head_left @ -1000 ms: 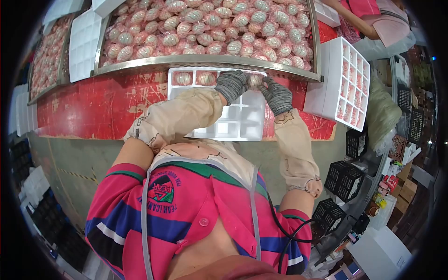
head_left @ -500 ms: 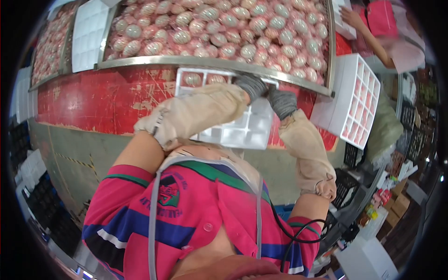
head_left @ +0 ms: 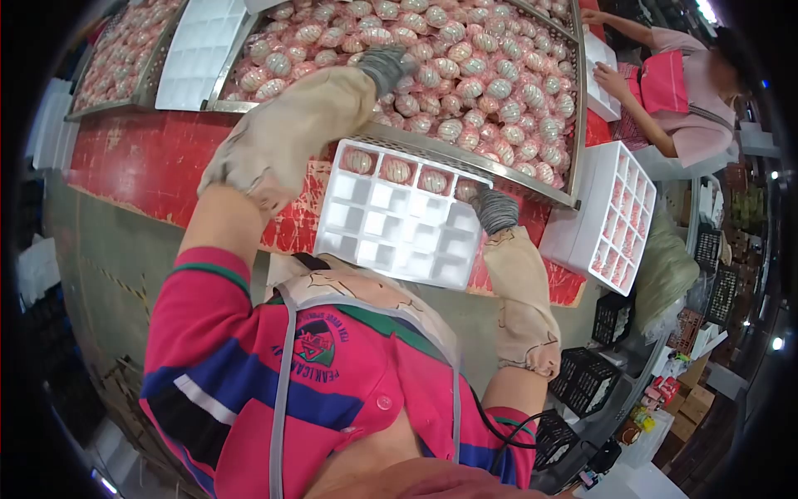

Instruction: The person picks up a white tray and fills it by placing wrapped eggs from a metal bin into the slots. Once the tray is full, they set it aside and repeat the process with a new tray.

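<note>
Ahead, the left hand (head_left: pixel 385 70) is over wrapped eggs (head_left: pixel 450 130), the right hand (head_left: pixel 497 210) at the foam tray (head_left: pixel 386 200); both hands' finger opening and hold are unclear.

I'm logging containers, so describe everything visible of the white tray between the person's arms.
The tray is white and looks like foam, a rectangle split by thin walls into rows of boxy compartments. It lies open side up on the scratched red table, alongside the metal bin. Wrapped eggs sit in the far row, one per compartment; the nearer rows are empty. The gloved right hand is at its far right corner, apparently touching it.
</note>
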The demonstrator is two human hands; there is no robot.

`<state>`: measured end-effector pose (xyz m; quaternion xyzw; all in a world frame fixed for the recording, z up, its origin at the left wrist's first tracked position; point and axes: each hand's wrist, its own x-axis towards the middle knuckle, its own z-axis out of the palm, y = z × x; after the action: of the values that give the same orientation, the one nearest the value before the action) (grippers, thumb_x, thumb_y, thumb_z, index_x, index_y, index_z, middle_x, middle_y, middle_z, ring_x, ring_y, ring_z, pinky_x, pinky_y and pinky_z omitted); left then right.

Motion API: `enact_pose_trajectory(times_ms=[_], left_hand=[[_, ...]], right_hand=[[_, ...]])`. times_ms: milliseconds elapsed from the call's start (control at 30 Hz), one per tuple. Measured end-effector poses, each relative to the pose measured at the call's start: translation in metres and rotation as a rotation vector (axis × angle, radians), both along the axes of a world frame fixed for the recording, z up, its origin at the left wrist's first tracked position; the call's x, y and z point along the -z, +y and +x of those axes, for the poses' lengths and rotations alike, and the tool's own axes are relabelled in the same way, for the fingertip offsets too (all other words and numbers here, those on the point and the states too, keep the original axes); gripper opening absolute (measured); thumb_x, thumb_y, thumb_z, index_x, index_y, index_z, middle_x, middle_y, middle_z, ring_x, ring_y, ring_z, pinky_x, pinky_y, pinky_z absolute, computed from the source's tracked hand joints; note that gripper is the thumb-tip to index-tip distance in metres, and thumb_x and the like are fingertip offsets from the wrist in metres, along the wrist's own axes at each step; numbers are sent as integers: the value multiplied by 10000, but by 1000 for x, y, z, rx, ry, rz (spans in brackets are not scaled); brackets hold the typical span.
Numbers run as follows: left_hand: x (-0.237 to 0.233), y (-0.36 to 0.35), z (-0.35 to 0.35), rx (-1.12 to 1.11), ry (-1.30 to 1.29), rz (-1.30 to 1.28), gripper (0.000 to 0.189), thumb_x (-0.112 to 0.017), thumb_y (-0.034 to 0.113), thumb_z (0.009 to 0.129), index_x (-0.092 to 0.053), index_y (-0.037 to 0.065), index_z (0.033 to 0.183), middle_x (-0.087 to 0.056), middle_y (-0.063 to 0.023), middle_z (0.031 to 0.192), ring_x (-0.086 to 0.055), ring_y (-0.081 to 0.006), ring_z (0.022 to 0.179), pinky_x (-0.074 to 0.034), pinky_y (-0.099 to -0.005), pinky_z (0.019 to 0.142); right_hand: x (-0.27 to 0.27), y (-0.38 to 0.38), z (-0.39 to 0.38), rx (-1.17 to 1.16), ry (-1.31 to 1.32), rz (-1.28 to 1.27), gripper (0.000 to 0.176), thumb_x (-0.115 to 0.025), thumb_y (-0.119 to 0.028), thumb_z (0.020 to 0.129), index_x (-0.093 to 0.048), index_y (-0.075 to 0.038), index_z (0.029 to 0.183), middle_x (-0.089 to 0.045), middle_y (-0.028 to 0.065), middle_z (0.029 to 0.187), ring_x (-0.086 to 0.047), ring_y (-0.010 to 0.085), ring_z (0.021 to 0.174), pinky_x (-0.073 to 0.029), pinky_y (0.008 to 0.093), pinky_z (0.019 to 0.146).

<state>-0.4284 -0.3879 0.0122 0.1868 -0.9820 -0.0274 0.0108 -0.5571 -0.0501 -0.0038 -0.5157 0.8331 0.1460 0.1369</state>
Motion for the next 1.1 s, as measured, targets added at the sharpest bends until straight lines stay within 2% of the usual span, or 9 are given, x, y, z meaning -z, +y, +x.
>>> enact_pose_trajectory(times_ms=[167,233,333,367,467,567,667,833,1100], left_hand=[[-17,-28,-18,-30,145,226,530,-685,165,741,-525,156,1246,-518,-144,1243,-532,-322,1104,-441,-440,904],[-17,-20,-12,-109,237,379,531,-678,148,741,-521,156,1249,-560,-147,1190,-556,-314,1071,-454,-432,885],[-49,-7,37,-207,545,463,514,-670,114,733,-537,132,1229,-639,-111,972,-622,-232,872,-503,-361,746],[-74,19,67,-197,598,893,507,-679,110,727,-545,114,1216,-638,-92,905,-612,-187,804,-495,-322,682],[-70,83,141,-143,498,1728,490,-697,102,725,-557,53,1193,-622,-47,775,-569,-97,636,-451,-219,542],[-17,122,185,-204,188,1812,427,-647,92,782,-551,44,1196,-653,-98,833,-652,-168,610,-458,-236,432],[25,141,202,-348,266,1838,359,-681,136,790,-569,42,1118,-632,-85,740,-605,-132,543,-438,-233,396],[54,149,211,-223,574,602,383,-674,178,770,-571,113,1133,-580,-125,967,-612,-264,827,-504,-375,677],[34,127,209,-211,-50,490,227,-575,303,803,-691,161,937,-654,-127,922,-632,-342,853,-502,-442,747]], right_hand=[[24,21,-8,-251,439,-365,519,-524,-457,810,-489,-239,1281,-496,148,1308,-453,330,1216,-334,427,1024],[19,13,2,238,-92,12,486,-515,-447,822,-495,-250,1266,-627,154,1079,-607,330,975,-465,453,832],[31,39,23,286,-229,-413,372,-585,-307,857,-556,-129,1183,-646,148,830,-637,235,670,-507,398,601],[52,51,26,285,-418,-648,361,-611,-247,859,-560,-99,1184,-644,118,796,-622,174,617,-508,342,548],[-5,26,97,757,-1140,-804,334,-631,-153,856,-570,-44,1165,-618,64,762,-571,86,598,-482,240,505],[-27,-2,150,718,-1579,-701,536,-583,-161,881,-363,-50,1357,-606,127,955,-603,140,752,-507,254,563],[-14,-31,182,588,-1452,-564,516,-598,-217,871,-400,-29,1309,-623,123,928,-622,170,723,-512,264,590],[4,-63,197,239,-745,-402,484,-681,-315,814,-492,-36,1161,-639,93,750,-624,205,668,-494,333,603],[2,-90,182,-256,-284,-159,422,-483,-482,875,-577,-81,967,-643,141,719,-633,330,650,-476,456,558]])
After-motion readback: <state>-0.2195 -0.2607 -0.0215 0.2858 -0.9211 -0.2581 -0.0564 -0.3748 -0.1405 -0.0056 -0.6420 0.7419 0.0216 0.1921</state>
